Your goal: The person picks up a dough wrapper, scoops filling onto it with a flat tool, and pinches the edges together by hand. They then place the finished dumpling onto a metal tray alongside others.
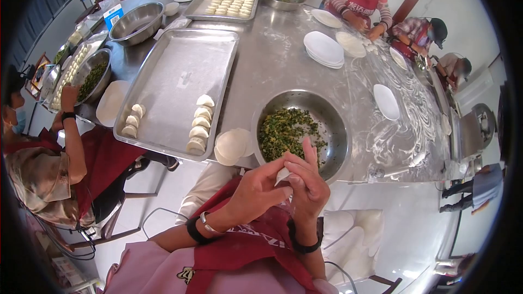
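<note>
Near the front rim of the steel bowl, my left hand (260, 184) and my right hand (308, 186) meet, fingers pinched around a dumpling (282, 175). Only a pale piece of its dough shows; the rest is hidden by the fingers. Behind them stands the steel bowl (340, 130) with chopped green and yellow filling (286, 130). Round dough wrappers (231, 146) lie in a stack to the bowl's left. Beyond those, a metal tray (177, 71) bears a short row of folded dumplings (200, 124) at its right and another (132, 121) at its left.
A second tray (200, 13) full of dumplings and an empty-looking steel bowl (143, 24) stand at the back left. White plates (323, 49) and flour lie on the metal table (267, 71). A co-worker (49, 169) sits at the left; several others work along the far side.
</note>
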Demonstrator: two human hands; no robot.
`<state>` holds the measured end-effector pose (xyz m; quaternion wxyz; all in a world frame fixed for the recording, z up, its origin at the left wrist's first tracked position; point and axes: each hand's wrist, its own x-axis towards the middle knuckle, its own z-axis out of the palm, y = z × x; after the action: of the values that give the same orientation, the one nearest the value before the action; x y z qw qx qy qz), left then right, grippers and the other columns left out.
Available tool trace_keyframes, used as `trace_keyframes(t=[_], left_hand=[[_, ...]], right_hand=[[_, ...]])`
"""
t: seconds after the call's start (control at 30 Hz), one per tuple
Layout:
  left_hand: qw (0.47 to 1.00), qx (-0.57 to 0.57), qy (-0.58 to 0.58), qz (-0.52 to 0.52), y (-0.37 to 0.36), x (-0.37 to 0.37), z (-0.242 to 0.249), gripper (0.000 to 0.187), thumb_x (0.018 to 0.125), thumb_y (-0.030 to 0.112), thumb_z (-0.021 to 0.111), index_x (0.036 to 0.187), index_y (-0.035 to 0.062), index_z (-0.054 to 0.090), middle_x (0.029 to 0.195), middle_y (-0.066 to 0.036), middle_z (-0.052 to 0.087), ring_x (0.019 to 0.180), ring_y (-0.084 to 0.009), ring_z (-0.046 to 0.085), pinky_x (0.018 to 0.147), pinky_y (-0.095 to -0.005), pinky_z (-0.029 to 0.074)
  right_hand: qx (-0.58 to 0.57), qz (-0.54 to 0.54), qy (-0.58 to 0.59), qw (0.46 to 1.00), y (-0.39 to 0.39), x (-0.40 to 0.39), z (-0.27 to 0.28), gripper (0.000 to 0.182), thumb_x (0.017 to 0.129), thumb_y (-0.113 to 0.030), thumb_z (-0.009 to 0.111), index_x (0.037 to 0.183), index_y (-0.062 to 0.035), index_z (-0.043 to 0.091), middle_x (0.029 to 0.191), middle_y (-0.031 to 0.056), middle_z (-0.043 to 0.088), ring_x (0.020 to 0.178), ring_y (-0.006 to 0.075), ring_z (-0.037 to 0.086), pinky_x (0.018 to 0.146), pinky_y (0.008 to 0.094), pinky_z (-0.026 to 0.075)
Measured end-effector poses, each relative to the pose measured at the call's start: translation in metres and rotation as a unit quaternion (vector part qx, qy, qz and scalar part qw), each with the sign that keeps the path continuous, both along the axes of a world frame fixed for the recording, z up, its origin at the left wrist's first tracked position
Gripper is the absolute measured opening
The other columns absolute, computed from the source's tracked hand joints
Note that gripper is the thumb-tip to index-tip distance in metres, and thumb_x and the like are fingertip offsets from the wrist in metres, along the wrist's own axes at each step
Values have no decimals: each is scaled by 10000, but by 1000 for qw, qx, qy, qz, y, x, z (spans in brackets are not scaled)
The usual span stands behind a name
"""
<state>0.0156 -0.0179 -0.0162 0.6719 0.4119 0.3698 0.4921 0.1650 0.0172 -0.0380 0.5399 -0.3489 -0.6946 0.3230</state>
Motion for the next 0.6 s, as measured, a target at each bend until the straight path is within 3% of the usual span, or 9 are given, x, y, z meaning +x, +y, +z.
trace_keyframes(t=[0.03, 0.1, 0.13, 0.2, 0.3, 0.4, 0.5, 0.6], left_hand=[[999, -21, 3, -39, -1, -4, 3, 358, 1013, 42, 525, 1361, -26, 478, 1310, -119, 581, 1157, -151, 595, 950, -284, 524], [975, -60, -214, 11, 0, 2, -10, 386, 1041, 112, 493, 1403, -18, 451, 1336, -132, 565, 1186, -179, 592, 996, -319, 508], [944, -78, -319, 36, 1, 4, -15, 403, 1056, 147, 478, 1423, -14, 437, 1350, -139, 557, 1200, -193, 590, 1019, -336, 500], [943, -86, -322, 5, 7, -2, -14, 429, 1068, 180, 450, 1454, -3, 412, 1367, -140, 548, 1229, -212, 575, 1063, -377, 470], [935, -71, -347, -18, 10, -3, -16, 447, 1072, 168, 435, 1480, -4, 383, 1392, -139, 531, 1269, -216, 544, 1110, -414, 430], [938, -80, -337, -7, 4, 6, -13, 465, 1074, 146, 419, 1504, -17, 344, 1405, -129, 520, 1273, -199, 534, 1104, -393, 425], [934, -78, -348, -21, 3, 6, -18, 476, 1067, 115, 420, 1516, -16, 329, 1408, -127, 518, 1279, -196, 527, 1102, -380, 417], [921, -69, -380, -45, 7, 4, -20, 498, 1052, 94, 443, 1522, -10, 313, 1427, -120, 507, 1303, -214, 512, 1132, -392, 396]], right_hand=[[5, 2, -26, 1000, 1, 0, 2, 278, 874, -140, 723, 1120, -11, 729, 1267, 170, 675, 1413, 408, 415, 1157, 499, 316], [15, 8, -80, 997, 5, -2, 11, 278, 891, -147, 712, 1132, -8, 723, 1265, 184, 672, 1417, 405, 409, 1157, 496, 316], [-8, -8, -40, 999, 3, -8, 17, 275, 900, -159, 703, 1132, -11, 724, 1258, 183, 675, 1416, 403, 412, 1164, 512, 292], [-49, -38, 41, 997, -1, -23, 28, 272, 919, -183, 687, 1131, -17, 725, 1244, 182, 683, 1413, 399, 417, 1179, 542, 243], [-54, -65, 27, 996, -3, -20, 23, 375, 943, -272, 662, 1215, -15, 680, 1318, 181, 643, 1426, 402, 396, 1172, 539, 255], [11, -6, -73, 997, 4, -1, 5, 447, 939, -309, 661, 1262, 0, 647, 1381, 186, 597, 1428, 411, 388, 1137, 513, 330], [57, -25, -169, 984, 6, -2, 17, 427, 946, -289, 655, 1245, 16, 654, 1368, 187, 607, 1420, 412, 401, 1117, 509, 362], [-4, -57, -53, 997, 2, -17, 30, 327, 921, -177, 686, 1187, 12, 692, 1304, 187, 650, 1399, 407, 433, 1114, 532, 362]])
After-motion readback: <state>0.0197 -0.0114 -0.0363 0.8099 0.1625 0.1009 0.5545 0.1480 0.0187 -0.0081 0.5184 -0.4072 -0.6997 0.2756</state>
